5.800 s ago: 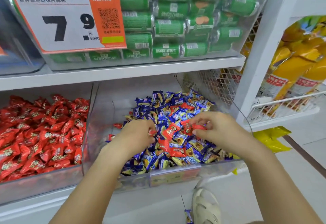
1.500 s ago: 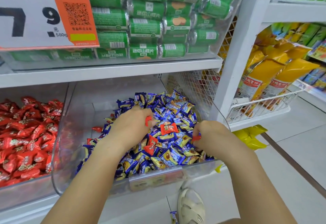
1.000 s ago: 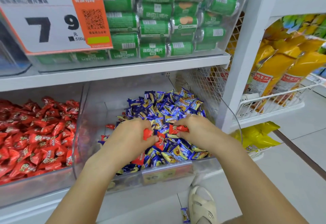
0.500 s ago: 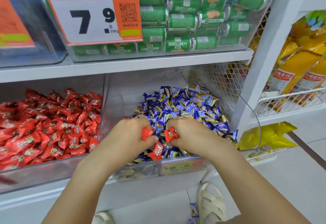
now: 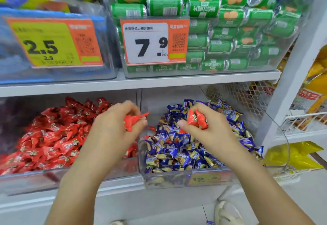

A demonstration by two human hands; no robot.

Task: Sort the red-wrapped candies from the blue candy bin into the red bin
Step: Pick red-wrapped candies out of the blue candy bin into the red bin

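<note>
Red-wrapped candies bunched in left hand, fingers curled tight round them, hand over right edge of red bin – positioned for drop there. Second red bunch clamped in right hand, raised above blue candy bin, so carried clear of blue candies. Few red strays left among blue, near divider; count unclear, view blurred. Green rolls on shelf above, price tag in front.

Single head view, close, facing forward and down at shelf bins.
</note>
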